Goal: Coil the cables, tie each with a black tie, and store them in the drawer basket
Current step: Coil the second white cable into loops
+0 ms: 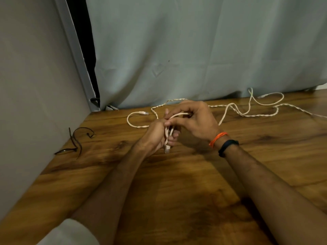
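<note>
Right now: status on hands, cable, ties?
Both hands, left hand and right hand, grip white cable; coil barely begun. Most cable loose on table. Black ties untouched, left. Nothing blocking.

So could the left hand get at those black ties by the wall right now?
Probably yes, once freed. The black ties lie uncovered on the table to its left, nothing between. But the left hand grips the white cable with the right hand.
</note>
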